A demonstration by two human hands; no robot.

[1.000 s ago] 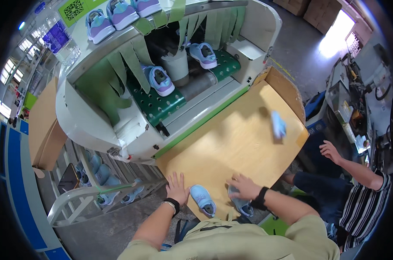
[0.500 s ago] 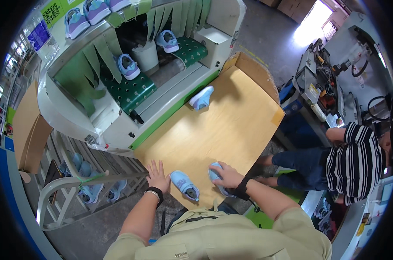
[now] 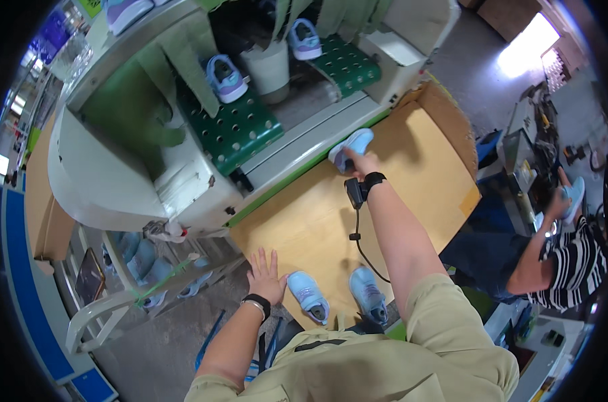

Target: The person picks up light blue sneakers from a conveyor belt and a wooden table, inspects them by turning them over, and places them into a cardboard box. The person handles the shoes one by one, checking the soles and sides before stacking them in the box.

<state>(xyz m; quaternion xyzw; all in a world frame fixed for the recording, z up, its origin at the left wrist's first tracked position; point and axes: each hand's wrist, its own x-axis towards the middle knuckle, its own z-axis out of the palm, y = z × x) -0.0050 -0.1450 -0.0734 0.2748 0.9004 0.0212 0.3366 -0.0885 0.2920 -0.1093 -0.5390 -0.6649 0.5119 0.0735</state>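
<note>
My right hand [image 3: 361,165] reaches to the far edge of the wooden board [image 3: 297,231], its fingers closed on the heel end of a light blue sneaker [image 3: 353,145]. My left hand [image 3: 267,277] rests on the board's near left edge, fingers spread, holding nothing. Just right of it, a light blue sneaker [image 3: 305,292] sits on the board with a dark insert in its opening. Another blue sneaker [image 3: 367,289] lies to the right of that one, roughly parallel and apart from it.
Beyond the board stands a white machine with hanging green strips; a sneaker [image 3: 226,79] and another sneaker [image 3: 305,40] sit on its green perforated slats [image 3: 240,137]. Left is a metal rack [image 3: 109,305] with shoes. At right, a person in stripes [image 3: 572,268] holds a blue shoe.
My right hand has left the near right sneaker and moved forward to take hold of the far one. My left hand stays on the board edge. The person at right now raises a shoe.
</note>
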